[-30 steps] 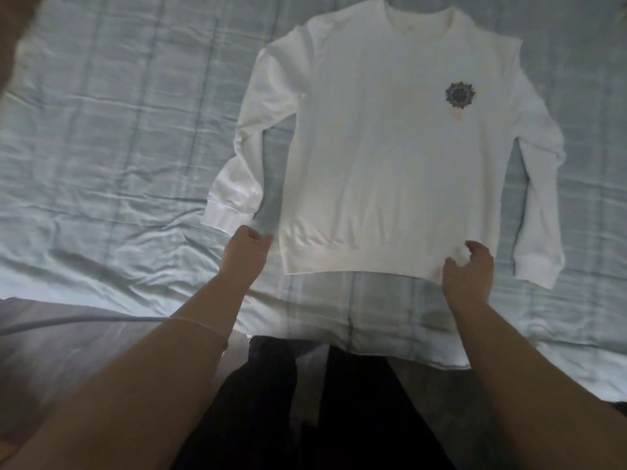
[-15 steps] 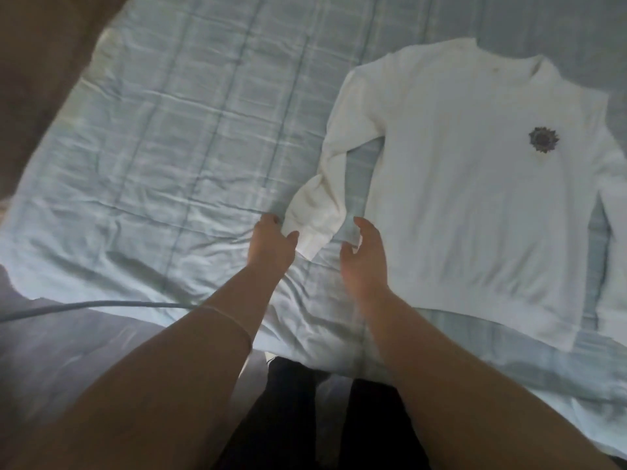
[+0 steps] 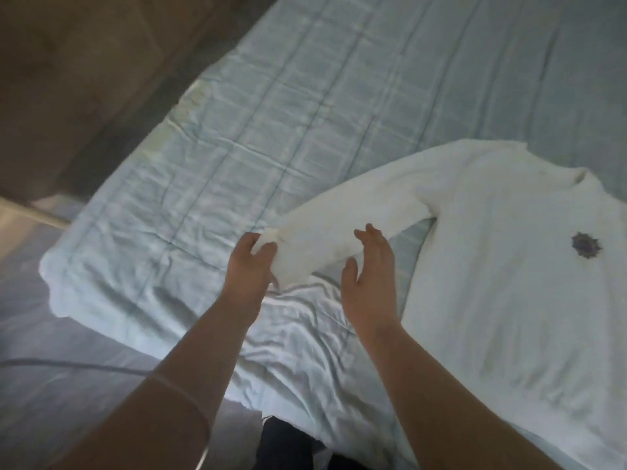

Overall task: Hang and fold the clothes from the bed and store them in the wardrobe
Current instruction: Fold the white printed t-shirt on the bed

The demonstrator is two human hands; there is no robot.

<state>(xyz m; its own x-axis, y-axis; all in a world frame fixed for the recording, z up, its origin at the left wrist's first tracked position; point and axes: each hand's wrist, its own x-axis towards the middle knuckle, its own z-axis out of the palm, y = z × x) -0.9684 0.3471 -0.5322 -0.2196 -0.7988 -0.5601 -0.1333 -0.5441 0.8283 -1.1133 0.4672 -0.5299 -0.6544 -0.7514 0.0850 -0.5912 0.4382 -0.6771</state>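
A white sweatshirt (image 3: 509, 273) with a small dark emblem on the chest lies face up on the pale blue bed (image 3: 271, 137), at the right of the view. Its left-hand sleeve (image 3: 356, 218) stretches out toward the bed's corner. My left hand (image 3: 249, 262) pinches the cuff of that sleeve between thumb and fingers. My right hand (image 3: 371, 266) hovers just below the sleeve with fingers spread, holding nothing; whether it touches the fabric is unclear.
The bed's corner (image 3: 54, 283) lies at the left, with brown floor (image 3: 68, 79) beyond it. A thin grey cable (image 3: 68, 362) crosses the floor near my left forearm. Wrinkled sheet spreads left of the sweatshirt.
The view has swung left. My hands left the sweatshirt's hem and came to the left sleeve; my left hand took the cuff and drew the sleeve outward.
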